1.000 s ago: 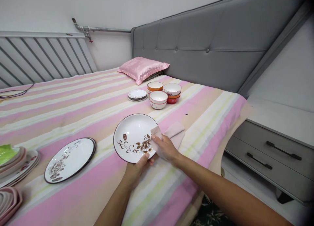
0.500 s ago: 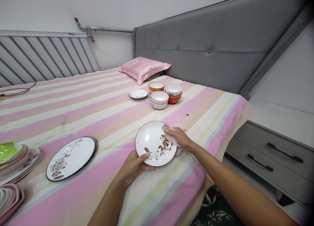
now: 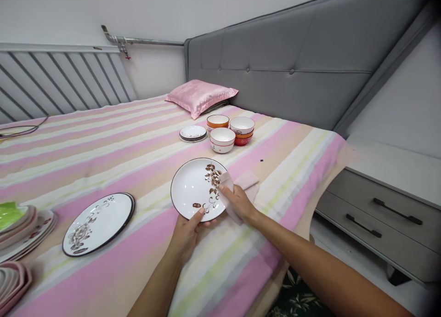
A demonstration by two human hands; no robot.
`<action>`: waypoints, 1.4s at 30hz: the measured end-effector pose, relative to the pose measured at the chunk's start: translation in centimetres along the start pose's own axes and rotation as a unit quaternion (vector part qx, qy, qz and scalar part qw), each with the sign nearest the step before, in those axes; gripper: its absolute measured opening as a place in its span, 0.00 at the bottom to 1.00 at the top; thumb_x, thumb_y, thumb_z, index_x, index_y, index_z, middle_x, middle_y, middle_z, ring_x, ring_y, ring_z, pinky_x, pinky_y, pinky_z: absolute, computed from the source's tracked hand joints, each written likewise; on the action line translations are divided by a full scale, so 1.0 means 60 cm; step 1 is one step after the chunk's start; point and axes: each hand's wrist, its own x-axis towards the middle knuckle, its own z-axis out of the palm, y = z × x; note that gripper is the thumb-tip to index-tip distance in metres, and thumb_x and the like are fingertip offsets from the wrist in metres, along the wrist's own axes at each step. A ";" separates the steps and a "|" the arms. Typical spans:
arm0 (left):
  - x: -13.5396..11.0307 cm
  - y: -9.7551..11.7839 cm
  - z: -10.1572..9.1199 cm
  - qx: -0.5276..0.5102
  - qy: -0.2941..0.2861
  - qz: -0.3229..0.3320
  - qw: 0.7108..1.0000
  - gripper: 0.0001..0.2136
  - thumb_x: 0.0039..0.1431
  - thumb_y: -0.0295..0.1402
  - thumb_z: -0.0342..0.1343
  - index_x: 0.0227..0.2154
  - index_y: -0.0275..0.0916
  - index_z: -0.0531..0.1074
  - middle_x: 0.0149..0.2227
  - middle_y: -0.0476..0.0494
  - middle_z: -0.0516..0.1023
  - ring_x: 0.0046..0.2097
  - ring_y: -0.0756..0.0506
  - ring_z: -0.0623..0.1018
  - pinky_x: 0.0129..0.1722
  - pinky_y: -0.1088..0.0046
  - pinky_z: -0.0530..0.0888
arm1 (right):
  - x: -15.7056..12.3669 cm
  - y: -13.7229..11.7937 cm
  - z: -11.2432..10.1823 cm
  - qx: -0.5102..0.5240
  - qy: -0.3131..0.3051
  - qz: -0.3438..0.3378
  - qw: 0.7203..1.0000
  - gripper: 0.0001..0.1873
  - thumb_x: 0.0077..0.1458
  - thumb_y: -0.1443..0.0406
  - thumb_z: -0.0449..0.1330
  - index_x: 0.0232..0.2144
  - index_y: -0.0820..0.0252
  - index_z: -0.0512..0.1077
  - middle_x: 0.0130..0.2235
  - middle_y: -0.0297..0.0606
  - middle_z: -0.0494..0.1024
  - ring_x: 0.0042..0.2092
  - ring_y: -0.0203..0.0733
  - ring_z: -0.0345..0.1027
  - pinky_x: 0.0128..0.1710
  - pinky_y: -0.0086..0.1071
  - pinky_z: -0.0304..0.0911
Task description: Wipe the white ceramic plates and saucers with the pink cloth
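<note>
A round white plate [image 3: 188,186] with a dark rim and brown flowers is held tilted above the striped bedspread. My left hand [image 3: 189,232] grips its near edge, the thumb on top and the fingers underneath. At the plate's right edge, my right hand [image 3: 239,202] pinches a pale pink cloth [image 3: 250,183] against the flower pattern. Part of the cloth hangs loose to the right of that hand. Left of my hands, oval plates [image 3: 98,223] with a similar brown flower design lie stacked on the bed.
Stacked bowls [image 3: 223,141] and small plates [image 3: 193,132] stand farther back, before a pink pillow [image 3: 200,96]. At the left edge are more dishes [image 3: 25,236], one bright green, and pink nested dishes [image 3: 15,282]. A grey nightstand [image 3: 389,206] stands beyond the bed's right edge.
The plate has shifted left and been turned, its flowers now nearer the upper right. My right hand and the cloth have moved left with it; my left hand still holds the near edge.
</note>
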 end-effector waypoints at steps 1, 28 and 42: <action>0.000 -0.001 0.001 -0.009 0.005 0.016 1.000 0.15 0.48 0.32 0.60 0.41 0.36 0.70 0.40 0.43 0.77 0.29 0.51 0.76 0.30 0.77 0.76 | -0.005 -0.001 0.009 0.008 -0.001 0.001 1.000 0.26 0.49 0.47 0.51 0.34 0.64 0.72 0.32 0.39 0.76 0.35 0.43 0.68 0.36 0.33 0.62; -0.013 0.006 -0.023 0.013 -0.071 -0.103 0.992 0.34 0.41 0.27 0.62 0.55 0.41 0.59 0.49 0.37 0.73 0.49 0.37 0.72 0.47 0.63 0.70 | 0.006 -0.022 -0.039 0.120 -0.046 0.087 0.988 0.21 0.45 0.53 0.59 0.34 0.64 0.72 0.29 0.39 0.78 0.31 0.42 0.70 0.31 0.33 0.64; -0.001 0.000 -0.005 -0.073 0.015 0.048 0.996 0.29 0.49 0.27 0.58 0.55 0.41 0.58 0.51 0.42 0.71 0.54 0.42 0.67 0.53 0.66 0.66 | -0.032 -0.004 0.027 -0.082 -0.099 0.029 0.991 0.28 0.52 0.46 0.45 0.23 0.61 0.71 0.25 0.37 0.72 0.30 0.41 0.65 0.33 0.32 0.59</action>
